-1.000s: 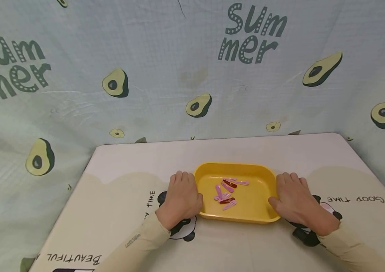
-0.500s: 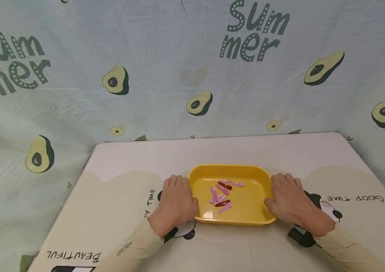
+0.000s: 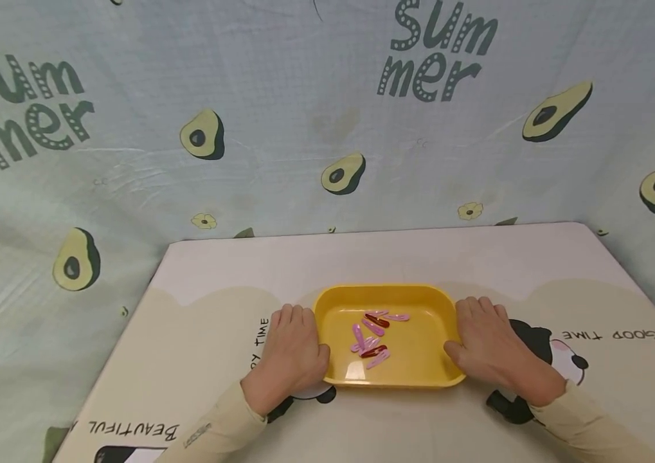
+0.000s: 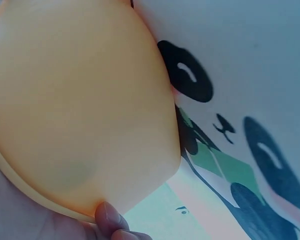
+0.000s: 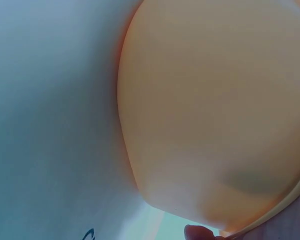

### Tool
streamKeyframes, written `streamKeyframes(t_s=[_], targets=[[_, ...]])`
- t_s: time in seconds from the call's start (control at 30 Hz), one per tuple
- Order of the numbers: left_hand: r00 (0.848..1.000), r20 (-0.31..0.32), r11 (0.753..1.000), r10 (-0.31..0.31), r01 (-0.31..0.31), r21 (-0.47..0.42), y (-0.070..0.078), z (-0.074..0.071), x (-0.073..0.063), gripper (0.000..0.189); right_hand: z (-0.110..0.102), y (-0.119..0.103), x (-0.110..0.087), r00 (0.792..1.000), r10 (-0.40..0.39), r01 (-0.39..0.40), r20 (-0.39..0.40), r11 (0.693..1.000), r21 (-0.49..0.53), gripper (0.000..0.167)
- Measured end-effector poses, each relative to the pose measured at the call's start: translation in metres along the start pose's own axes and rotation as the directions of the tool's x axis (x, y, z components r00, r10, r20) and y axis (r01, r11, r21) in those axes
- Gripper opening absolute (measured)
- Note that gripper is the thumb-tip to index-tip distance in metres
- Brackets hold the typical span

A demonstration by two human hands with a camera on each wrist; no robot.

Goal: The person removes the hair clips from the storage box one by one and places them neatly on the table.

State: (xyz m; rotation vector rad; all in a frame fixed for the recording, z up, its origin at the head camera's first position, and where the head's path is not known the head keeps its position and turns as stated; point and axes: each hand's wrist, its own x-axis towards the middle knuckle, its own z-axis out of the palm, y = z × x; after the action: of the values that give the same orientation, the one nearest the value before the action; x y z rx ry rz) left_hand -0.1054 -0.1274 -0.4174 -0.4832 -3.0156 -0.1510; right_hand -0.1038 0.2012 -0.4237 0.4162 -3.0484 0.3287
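A shallow yellow tray [image 3: 420,360] with rounded corners lies on the table between both hands. Inside it, left of its middle, are several hair clips, pink ones [image 3: 358,335] and dark red ones [image 3: 376,320]. My left hand [image 3: 295,350] grips the tray's left end, thumb over the rim. On the opposite end my right hand [image 3: 486,337] holds the rim the same way. Both wrist views show the tray's outer wall [image 4: 90,100] close up, with fingertips [image 4: 109,218] curled under the rim in the left one.
The table [image 3: 408,427] wears a pale cover printed with pandas and words such as "GOOD TIME". Behind it hangs a cloth [image 3: 281,128] with avocado prints and "summer" lettering, which also runs down both sides.
Both hands have shifted the tray leftward and slightly nearer to me, with the clips carried inside it. Their hold on its ends stays the same.
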Motion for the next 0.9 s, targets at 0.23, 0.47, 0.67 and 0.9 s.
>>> streamKeyframes(t_s=[0.23, 0.47, 0.67, 0.9], targets=[[0.999, -0.040, 1.000, 0.016, -0.014, 0.026, -0.004, 0.001, -0.010, 0.022, 0.001, -0.006, -0.001, 1.000, -0.017, 0.017, 0.001, 1.000, -0.020, 0.032], [0.999, -0.037, 0.999, 0.028, -0.027, 0.031, -0.008, -0.002, -0.015, 0.023, 0.002, -0.009, -0.002, 0.999, -0.035, 0.035, -0.007, 0.999, -0.023, 0.031], [0.998, -0.044, 0.998, 0.044, -0.041, 0.055, -0.011, -0.004, -0.018, 0.024, 0.002, -0.013, -0.004, 0.999, -0.040, 0.040, -0.006, 0.999, -0.018, 0.033], [0.998, -0.046, 0.996, 0.047, -0.043, 0.072, -0.015, -0.007, -0.023, 0.025, 0.004, -0.018, -0.005, 0.999, -0.052, 0.052, -0.015, 0.999, 0.001, 0.030]])
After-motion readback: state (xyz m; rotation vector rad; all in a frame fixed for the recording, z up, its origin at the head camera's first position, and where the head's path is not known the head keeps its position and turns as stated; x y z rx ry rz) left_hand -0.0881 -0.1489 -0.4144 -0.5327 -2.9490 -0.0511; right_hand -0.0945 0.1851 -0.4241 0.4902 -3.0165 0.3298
